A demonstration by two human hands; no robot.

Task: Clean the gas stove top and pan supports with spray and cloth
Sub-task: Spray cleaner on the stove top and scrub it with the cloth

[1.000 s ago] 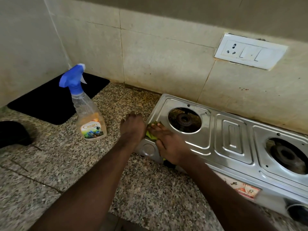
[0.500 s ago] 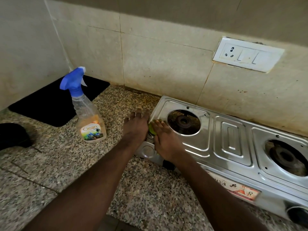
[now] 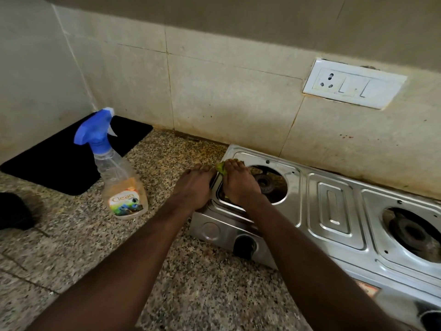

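Two bare forearms reach in from the lower edge across the speckled granite counter (image 3: 202,295). The steel gas stove (image 3: 334,211) stands on the counter at right, with a black knob (image 3: 244,246) on its front panel nearest the viewer. The left hand (image 3: 194,187) lies flat against the stove's left edge, fingers extended and grasping nothing. The right hand (image 3: 238,185), just beside it, presses palm-down on the stove top with fingers straight. The green cloth (image 3: 223,167) is trapped beneath this hand, and only a small fold shows beside the fingertips near the stove's rear left corner. The left burner (image 3: 267,182) sits in its round opening immediately right of the right hand; the right burner (image 3: 412,232) lies well apart, toward the right edge. The spray bottle (image 3: 119,177), clear with a blue trigger head and a label reading "Clean", stands upright on the counter left of the hands, untouched. A dark object (image 3: 14,211) is cut off at the left margin. Behind the bottle a black mat (image 3: 59,163) fills the counter's corner. The tiled wall (image 3: 226,96) rises behind the stove and carries a white switch-and-socket plate (image 3: 353,83) at upper right.
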